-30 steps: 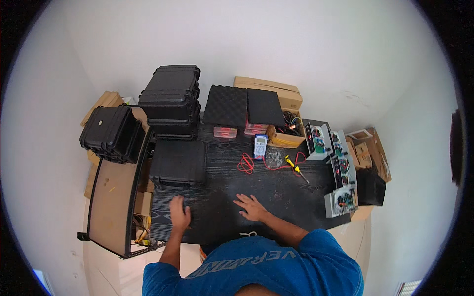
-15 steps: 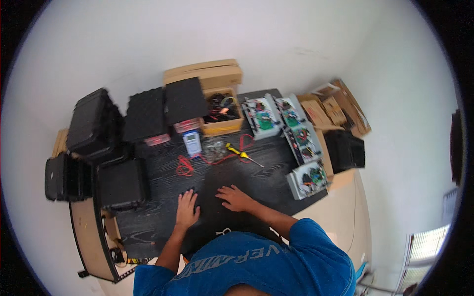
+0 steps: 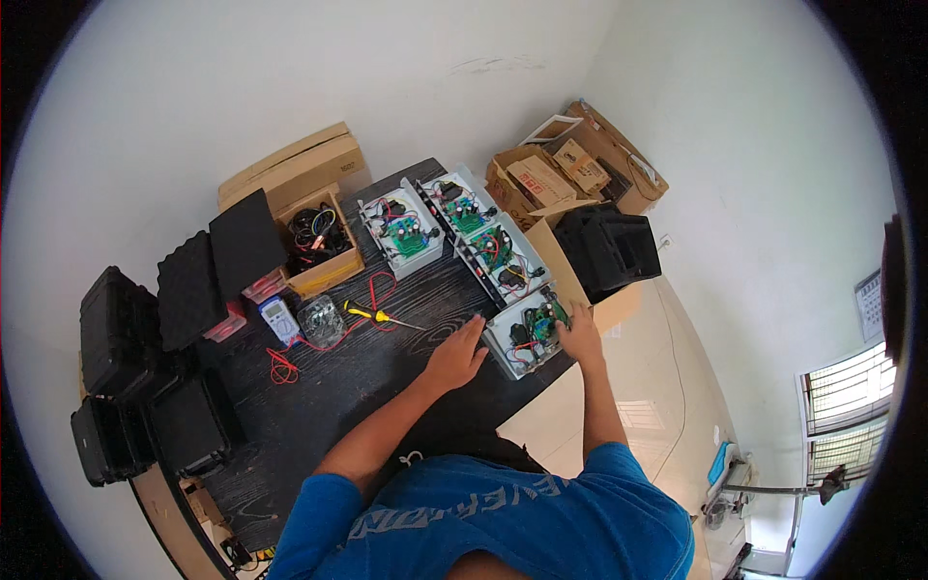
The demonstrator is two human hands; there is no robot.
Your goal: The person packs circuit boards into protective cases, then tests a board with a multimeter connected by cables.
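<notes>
A grey open electronics case (image 3: pixel 532 333) with a green circuit board and wires inside lies at the table's front right corner. My left hand (image 3: pixel 456 358) is beside its left end, fingers stretched out together and the palm low over the dark table (image 3: pixel 333 411). At the case's right end, my right hand (image 3: pixel 580 335) has its fingers bent over the edge; part of the grip is hidden. Three similar cases stand just beyond: one case (image 3: pixel 404 230) on the left, a second case (image 3: pixel 458 201) at the back, and a third case (image 3: pixel 503 256) nearer my right hand.
Left of the cases lie a yellow-black screwdriver (image 3: pixel 372 313), a multimeter (image 3: pixel 279 319) with red leads and a clear bag (image 3: pixel 322 321) of small parts. A cardboard box (image 3: pixel 329 275) holds cables. Black hard cases (image 3: pixel 116 333) crowd the left; another carton (image 3: pixel 565 256) stands right.
My view has turned to the right. Both hands have left the middle of the table and moved right, to either end of the nearest electronics case.
</notes>
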